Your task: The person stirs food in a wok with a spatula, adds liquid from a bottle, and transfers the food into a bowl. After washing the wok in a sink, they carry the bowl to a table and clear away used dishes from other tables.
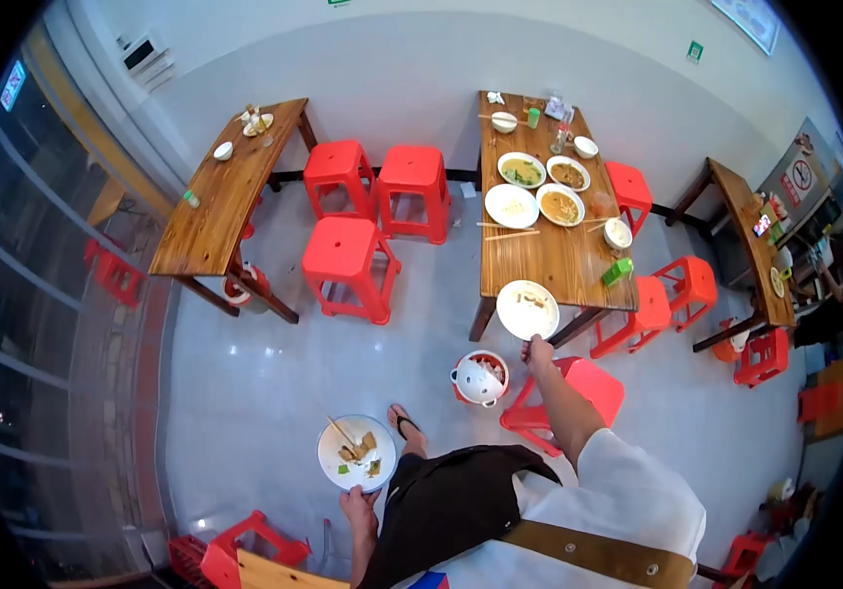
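Observation:
My right hand [537,354] grips the near rim of a white plate [529,319] with a few food scraps on it. That plate overlaps the near left corner of the wooden table [512,263] in this view. Low on my left, my left hand [357,506] is closed on the rim of another white plate [328,456], which carries brown food pieces, green bits and chopsticks [341,430]. Between the two plates, on the floor, stands a red bucket [460,395] with a white perforated strainer [481,386] tilted in it and scraps inside.
On the table are bowls of leftover soup [521,170], a white plate [512,207], chopsticks [513,235] and a green box [618,272]. Red stools [343,257] stand left of it, another stool [593,390] by my right arm. A second table [207,221] holds small dishes.

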`<state>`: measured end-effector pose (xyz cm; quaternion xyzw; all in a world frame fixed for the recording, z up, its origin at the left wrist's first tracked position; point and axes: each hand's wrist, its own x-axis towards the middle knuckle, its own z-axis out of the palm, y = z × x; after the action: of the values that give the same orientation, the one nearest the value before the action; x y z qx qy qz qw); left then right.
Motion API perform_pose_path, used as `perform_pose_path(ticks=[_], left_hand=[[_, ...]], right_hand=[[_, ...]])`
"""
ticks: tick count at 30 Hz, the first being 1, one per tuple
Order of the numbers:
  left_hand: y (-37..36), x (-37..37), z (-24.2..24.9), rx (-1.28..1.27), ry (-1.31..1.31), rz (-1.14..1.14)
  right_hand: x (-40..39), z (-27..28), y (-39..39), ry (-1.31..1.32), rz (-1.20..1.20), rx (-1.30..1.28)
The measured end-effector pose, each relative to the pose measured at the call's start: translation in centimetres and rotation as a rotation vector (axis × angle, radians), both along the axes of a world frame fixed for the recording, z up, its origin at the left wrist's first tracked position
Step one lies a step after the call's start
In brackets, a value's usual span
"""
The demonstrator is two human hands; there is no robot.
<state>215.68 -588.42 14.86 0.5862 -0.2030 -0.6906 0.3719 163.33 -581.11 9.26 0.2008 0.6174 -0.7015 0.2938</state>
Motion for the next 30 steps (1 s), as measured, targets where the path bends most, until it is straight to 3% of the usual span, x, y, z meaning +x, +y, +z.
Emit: perform_pose_path(ticks=[4, 10, 14, 19, 21, 23, 26, 30], left_hand=[[-10.5, -3.3, 1.8, -0.067, -0.050, -0.154], [-23.6, -8.5, 3.0, -0.122, -0.149, -0.495], [-28.9, -14.8, 3.7, -0.089, -0.109, -0.616], [-33.4, -25.6, 4.0, -0.097, -0.077, -0.939], [-35.0, -30.2, 3.1, -0.129, -0.057, -1.096], [-35.2, -35.6, 3.4, -0.131, -0.033, -1.203], [-34.2, -42.8, 2.4, -0.132, -0.005, -1.404], [-31.9, -51.2, 1.6, -0.101, 0.047, -1.630]], right_hand=[[-4.4, 2.5, -4.2, -0.042, -0.246, 0.018], [-9.2, 1.3, -7.3, -0.097, -0.481, -0.030], [-13.0, 0.4, -7.0, -0.102, -0.507, -0.039], [-16.6, 0.6, -6.8, -0.030, -0.586, -0.024], [-17.5, -1.0, -6.0, -0.150, -0.632, -0.179], [-16.9, -1.7, -5.1, -0.130, -0.630, -0.254], [-12.3, 1.6, -4.1, -0.091, -0.455, -0.065], [-1.2, 2.8, -1.0, -0.150, -0.537, 0.171]])
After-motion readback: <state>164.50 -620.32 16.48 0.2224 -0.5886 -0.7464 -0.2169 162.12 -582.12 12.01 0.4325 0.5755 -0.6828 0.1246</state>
